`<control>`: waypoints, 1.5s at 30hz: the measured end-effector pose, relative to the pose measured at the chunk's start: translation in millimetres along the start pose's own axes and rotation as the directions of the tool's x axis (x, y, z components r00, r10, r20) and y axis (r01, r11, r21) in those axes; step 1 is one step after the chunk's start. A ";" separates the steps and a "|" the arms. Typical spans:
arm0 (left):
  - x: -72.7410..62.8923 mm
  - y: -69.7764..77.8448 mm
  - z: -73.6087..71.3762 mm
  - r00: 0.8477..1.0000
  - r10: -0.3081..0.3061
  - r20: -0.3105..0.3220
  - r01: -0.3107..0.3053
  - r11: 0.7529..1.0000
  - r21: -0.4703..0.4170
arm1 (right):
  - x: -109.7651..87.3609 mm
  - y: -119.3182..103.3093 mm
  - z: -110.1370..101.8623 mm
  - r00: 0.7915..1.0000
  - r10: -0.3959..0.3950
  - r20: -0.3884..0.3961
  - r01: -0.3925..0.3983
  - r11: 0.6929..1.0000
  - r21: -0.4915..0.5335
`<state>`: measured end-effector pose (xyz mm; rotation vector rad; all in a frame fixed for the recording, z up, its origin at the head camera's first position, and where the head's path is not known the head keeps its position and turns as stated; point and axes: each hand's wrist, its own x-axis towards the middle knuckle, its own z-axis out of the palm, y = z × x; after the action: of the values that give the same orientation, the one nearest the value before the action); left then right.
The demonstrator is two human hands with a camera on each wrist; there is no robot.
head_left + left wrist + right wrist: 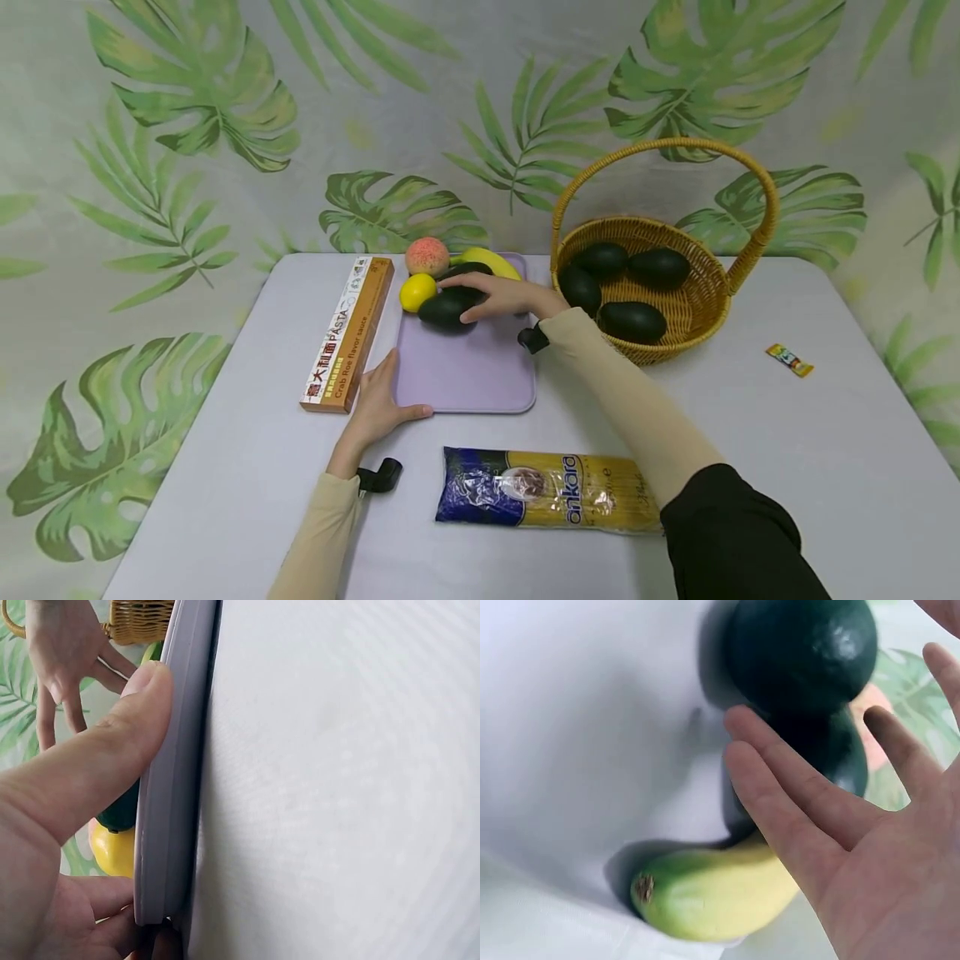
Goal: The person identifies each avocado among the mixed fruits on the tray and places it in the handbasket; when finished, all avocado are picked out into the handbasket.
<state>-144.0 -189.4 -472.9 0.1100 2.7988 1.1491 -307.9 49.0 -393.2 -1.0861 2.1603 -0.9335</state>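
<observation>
My left hand (377,406) holds the near left corner of a lilac tray (465,375), thumb along the front edge and fingers at the left side. In the left wrist view, the thumb lies against the tray's rim (169,795). Over the fruit on the tray is my right hand (502,296), its fingers extended in the right wrist view beside a dark green avocado (802,652). Behind that avocado lies a second one (468,268), partly hidden. A yellow lemon (417,292), a pinkish peach (427,257) and a banana (498,261) sit around them.
A wicker basket (693,333) with a tall handle holds several avocados (632,322) right of the tray. An upright-printed pasta box (348,333) lies at the left. In front is a spaghetti packet (555,490), partly under the right arm. A small sachet (789,360) lies far right.
</observation>
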 end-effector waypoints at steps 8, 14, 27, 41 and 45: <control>-0.3 -0.5 0.3 1.000 0.001 0.004 -0.001 1.000 -0.005 | 22.7 0.7 10.5 0.999 0.008 0.041 -0.001 0.986 -0.167; -1.1 0.8 -1.0 1.000 -0.005 0.009 0.005 1.000 -0.012 | 28.2 -2.4 20.9 0.997 0.075 -0.027 -0.080 0.961 -0.265; 0.7 1.9 -0.3 1.000 -0.015 0.005 0.016 1.000 -0.015 | -29.9 -5.2 1.2 0.990 -0.095 -0.101 0.092 0.995 -0.042; -0.2 1.3 0.0 1.000 0.004 0.000 -0.004 1.000 -0.005 | -176.2 23.7 -60.5 0.946 0.130 -0.296 -0.081 0.982 0.170; -0.8 1.0 0.3 1.000 0.002 -0.001 -0.002 1.000 -0.004 | -209.6 35.0 -72.6 0.912 0.198 -0.359 -0.154 0.977 0.149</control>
<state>-143.1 -188.6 -472.4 0.1123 2.7982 1.1561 -265.4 263.7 -343.1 -0.6821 2.4183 -1.2438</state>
